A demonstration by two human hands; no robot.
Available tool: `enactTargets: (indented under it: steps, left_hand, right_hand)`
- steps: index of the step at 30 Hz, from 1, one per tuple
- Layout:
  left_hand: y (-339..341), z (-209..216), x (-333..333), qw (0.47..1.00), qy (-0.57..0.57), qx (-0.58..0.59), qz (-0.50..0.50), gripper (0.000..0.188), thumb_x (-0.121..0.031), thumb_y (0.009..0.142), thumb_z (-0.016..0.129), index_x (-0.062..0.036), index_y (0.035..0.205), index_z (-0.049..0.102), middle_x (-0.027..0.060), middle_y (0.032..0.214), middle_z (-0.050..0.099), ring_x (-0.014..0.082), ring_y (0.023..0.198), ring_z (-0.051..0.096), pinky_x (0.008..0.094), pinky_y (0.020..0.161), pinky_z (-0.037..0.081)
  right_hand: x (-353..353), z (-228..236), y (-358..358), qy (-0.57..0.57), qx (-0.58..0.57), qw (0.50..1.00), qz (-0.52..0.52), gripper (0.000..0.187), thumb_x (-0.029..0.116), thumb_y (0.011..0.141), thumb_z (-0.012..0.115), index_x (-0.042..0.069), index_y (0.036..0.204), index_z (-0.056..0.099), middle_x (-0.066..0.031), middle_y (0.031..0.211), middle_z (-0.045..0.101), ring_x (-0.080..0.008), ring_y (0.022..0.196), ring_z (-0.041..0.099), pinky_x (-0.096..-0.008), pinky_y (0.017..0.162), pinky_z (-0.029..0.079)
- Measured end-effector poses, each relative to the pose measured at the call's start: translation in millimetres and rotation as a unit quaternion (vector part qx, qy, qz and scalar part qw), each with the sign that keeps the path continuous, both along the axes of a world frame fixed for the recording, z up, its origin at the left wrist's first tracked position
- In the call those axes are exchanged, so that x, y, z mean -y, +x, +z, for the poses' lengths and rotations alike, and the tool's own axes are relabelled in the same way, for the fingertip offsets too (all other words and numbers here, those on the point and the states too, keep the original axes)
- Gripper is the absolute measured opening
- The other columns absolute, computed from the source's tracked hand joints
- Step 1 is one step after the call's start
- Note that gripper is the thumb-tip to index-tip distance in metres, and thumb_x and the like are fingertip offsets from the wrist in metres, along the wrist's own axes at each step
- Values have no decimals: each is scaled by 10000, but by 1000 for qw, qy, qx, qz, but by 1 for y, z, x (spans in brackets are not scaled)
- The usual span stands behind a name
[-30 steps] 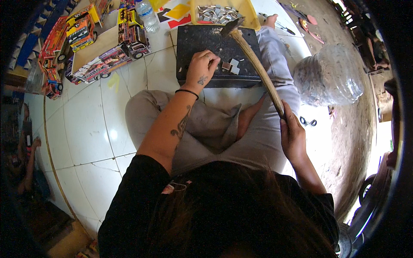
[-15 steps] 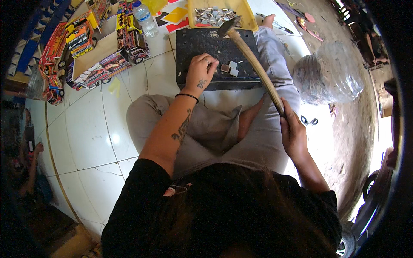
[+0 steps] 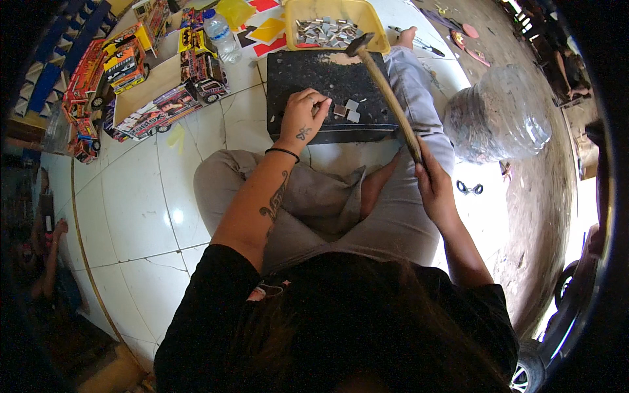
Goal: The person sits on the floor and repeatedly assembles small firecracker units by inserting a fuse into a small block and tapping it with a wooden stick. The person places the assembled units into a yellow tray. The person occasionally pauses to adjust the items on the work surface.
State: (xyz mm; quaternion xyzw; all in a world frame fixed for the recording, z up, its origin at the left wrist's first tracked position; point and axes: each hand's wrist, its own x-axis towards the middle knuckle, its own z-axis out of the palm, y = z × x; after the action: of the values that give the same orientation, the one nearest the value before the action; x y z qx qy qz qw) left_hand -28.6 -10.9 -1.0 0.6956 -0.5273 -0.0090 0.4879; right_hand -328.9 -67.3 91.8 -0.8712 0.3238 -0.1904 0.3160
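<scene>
My right hand [image 3: 435,190] grips the lower end of a hammer [image 3: 390,98] by its long wooden handle. The metal head is raised, overlapping the far right part of a black box-like block [image 3: 295,71] in the picture. On that block, my left hand [image 3: 305,116] rests at the near left with thumb and fingers pinched together; what they hold, if anything, is too small to make out. Just right of those fingertips lie several small flat pieces [image 3: 352,116], silvery and brownish. The block's top is scuffed, with a pale worn patch near its far edge.
Beyond the block stands a yellow tray [image 3: 308,40] of small metal pieces. Toy trucks [image 3: 164,108] and a water bottle [image 3: 219,36] are at the far left. A large clear plastic container [image 3: 501,114] stands right of my leg, near scissors handles [image 3: 470,188]. Another person sits far left.
My right hand and the hammer have shifted a little left, the hammer head slightly lower. My left hand keeps its pinch on the block. The view has tilted slightly.
</scene>
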Motion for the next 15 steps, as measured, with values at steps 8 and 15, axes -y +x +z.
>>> enactTargets:
  steps: [8,15]
  left_hand:
    - [16,14,4,983,72,-170,-11,186,-123,817,704,-2,955,670,72,802,658,154,669,613,264,644,497]
    - [89,63,97,868,174,-461,-65,338,-287,867,661,-12,1060,621,84,915,664,192,796,653,298,702,531]
  right_hand:
    - [40,-49,62,-12,-63,995,-81,589,-10,850,500,143,1409,399,-238,1155,521,-418,1054,536,-409,910,434]
    - [43,-53,56,-6,54,997,-61,597,27,833,577,60,1396,383,-221,1161,501,-385,1050,533,-404,896,447]
